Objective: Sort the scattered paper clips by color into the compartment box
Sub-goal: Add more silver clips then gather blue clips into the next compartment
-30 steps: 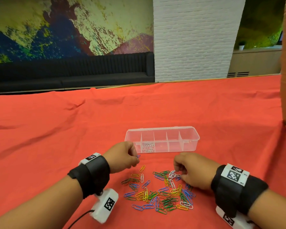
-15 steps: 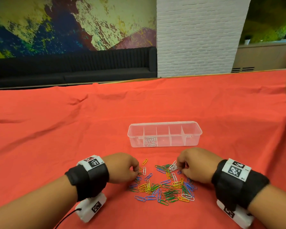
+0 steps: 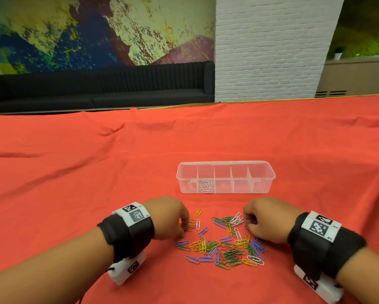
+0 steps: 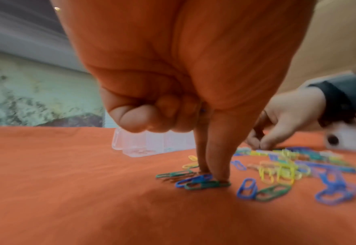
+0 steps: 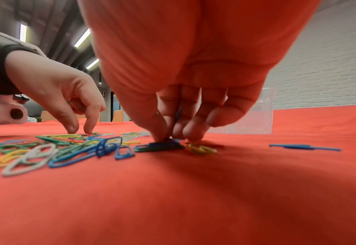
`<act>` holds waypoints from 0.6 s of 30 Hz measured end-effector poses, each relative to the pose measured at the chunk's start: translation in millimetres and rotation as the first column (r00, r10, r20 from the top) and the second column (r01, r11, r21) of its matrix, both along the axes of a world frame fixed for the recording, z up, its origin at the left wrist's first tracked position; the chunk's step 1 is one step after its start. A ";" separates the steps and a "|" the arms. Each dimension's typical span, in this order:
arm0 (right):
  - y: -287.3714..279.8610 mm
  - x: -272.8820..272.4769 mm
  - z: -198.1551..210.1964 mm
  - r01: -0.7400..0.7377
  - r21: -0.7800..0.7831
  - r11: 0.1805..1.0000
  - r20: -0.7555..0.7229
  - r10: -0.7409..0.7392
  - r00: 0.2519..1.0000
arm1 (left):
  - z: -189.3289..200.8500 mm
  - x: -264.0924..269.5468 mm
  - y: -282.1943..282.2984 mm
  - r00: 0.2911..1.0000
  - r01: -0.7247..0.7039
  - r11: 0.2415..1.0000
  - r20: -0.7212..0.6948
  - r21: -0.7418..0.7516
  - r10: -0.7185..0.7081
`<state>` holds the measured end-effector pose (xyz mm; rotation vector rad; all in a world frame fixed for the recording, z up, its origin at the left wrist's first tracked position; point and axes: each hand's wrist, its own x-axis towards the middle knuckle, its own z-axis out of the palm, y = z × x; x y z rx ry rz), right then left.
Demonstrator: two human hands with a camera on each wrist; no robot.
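Note:
A clear compartment box [image 3: 226, 170] stands on the red cloth, with white clips [image 3: 206, 185] in its second cell from the left. In front of it lies a loose pile of coloured paper clips [image 3: 227, 245]. My left hand [image 3: 182, 229] is at the pile's left edge. Its thumb and forefinger [image 4: 210, 174] come down together on a blue clip [image 4: 196, 179] beside a green one, the other fingers curled with a blue sliver showing. My right hand [image 3: 247, 226] is at the pile's upper right. It pinches a blue clip [image 5: 164, 144] against the cloth.
A single orange clip [image 3: 198, 212] lies between the left hand and the box, and a lone blue clip [image 5: 305, 147] lies right of the right hand. Red cloth [image 3: 96, 183] spreads wide all around. A black sofa [image 3: 96, 88] and a white brick pillar [image 3: 269, 49] stand beyond the table's far edge.
My left hand has come down from near the box's front to the left edge of the pile. The right hand has stayed at the pile's upper right.

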<state>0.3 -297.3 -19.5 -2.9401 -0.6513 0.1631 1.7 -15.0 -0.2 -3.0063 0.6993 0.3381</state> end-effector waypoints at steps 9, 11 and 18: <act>-6.6 6.3 14.5 0.011 0.071 0.997 0.042 -0.014 0.999 | 6.2 -1.3 9.5 1.000 0.019 1.000 -0.013 -0.007 -0.019; -9.1 9.8 24.3 0.034 0.221 0.975 0.045 -0.045 0.998 | 8.8 0.7 13.3 1.000 -0.001 0.999 0.000 -0.035 0.001; -16.7 8.6 47.1 0.594 0.797 0.110 -0.600 0.037 0.799 | -1.8 -0.9 8.8 0.999 -0.009 0.999 0.033 0.035 0.008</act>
